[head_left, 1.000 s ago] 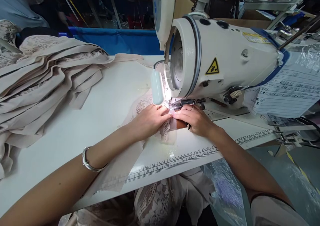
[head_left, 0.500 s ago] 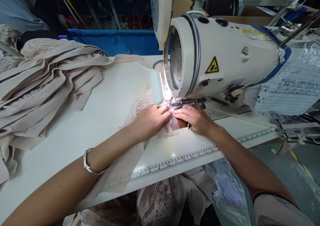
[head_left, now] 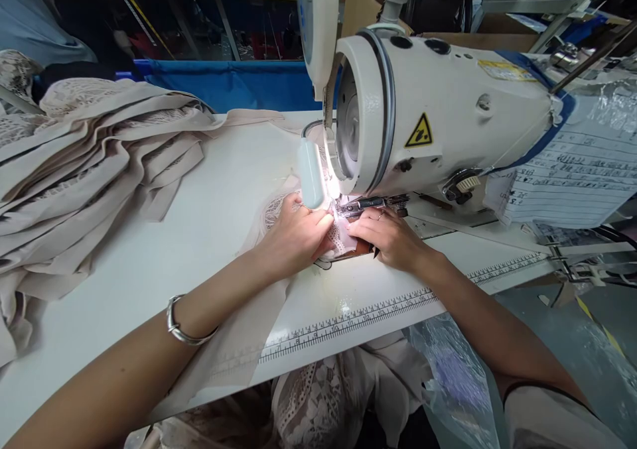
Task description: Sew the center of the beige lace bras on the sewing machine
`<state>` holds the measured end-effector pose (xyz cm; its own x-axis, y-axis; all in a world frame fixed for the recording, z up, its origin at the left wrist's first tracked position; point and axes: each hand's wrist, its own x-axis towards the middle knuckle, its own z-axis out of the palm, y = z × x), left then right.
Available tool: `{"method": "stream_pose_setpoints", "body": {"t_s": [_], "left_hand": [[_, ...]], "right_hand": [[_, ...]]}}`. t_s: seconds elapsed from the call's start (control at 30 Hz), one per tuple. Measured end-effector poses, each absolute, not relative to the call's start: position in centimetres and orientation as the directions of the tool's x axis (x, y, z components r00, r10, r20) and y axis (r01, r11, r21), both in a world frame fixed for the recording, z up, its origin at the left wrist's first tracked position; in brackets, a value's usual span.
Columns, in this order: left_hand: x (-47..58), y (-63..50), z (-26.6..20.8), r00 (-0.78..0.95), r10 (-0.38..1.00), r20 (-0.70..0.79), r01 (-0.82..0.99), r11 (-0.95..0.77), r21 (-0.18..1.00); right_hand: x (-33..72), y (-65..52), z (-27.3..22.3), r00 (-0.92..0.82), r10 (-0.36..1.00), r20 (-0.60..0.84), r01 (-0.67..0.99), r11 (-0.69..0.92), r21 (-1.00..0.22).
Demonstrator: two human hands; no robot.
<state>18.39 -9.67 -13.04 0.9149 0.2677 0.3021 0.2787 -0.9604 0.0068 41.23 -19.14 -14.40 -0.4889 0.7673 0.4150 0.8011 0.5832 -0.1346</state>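
Observation:
Beside the presser foot of a white sewing machine [head_left: 448,104], my left hand [head_left: 298,231] pinches pale pink lace fabric [head_left: 341,238]. My right hand [head_left: 391,237], with a ring on one finger, has its bent fingertips closed at the fabric's right edge. A small dark pointed thing [head_left: 375,253] shows under that palm; its kind is unclear. Lit by a small lamp [head_left: 310,174], the needle area is partly hidden by glare and fingers. More of the sheer cloth [head_left: 249,313] runs under my left forearm to the table's front edge.
A heap of beige lace-trimmed garments [head_left: 99,150] covers the table's left side. A printed ruler [head_left: 348,321] runs along the front edge. Handwritten paper [head_left: 572,164] hangs at the machine's right. Lace cloth [head_left: 318,396] lies on the lap, beside a plastic bag [head_left: 458,376].
The lace's front end has moved up toward the presser foot, baring the table and plate edge before it. My left hand has shifted slightly up and left; my right hand stays nearly put.

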Motion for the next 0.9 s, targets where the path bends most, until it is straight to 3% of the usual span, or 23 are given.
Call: {"method": "stream_pose_setpoints", "body": {"t_s": [0.17,0.27,0.37,0.9], "left_hand": [[18.4,-10.2,-13.0,0.893,0.283,0.351,0.313,-0.949,-0.033],[18.6,-10.7,-13.3,0.928,0.168,0.333,0.191,-0.981,-0.039],[18.8,-11.2,-13.6,0.956,0.08,0.281,0.068,-0.996,0.05],[18.4,-9.7,-14.2,0.933,0.161,0.322,0.128,-0.984,0.122]], "right_hand": [[41.4,-19.1,-14.5,-0.491,0.75,0.444,0.803,0.587,-0.105],[41.5,-19.1,-14.4,-0.507,0.729,0.46,0.786,0.61,-0.101],[41.5,-19.4,-14.3,-0.507,0.738,0.444,0.782,0.611,-0.124],[41.7,-19.1,-14.6,-0.446,0.782,0.435,0.798,0.568,-0.202]]}}
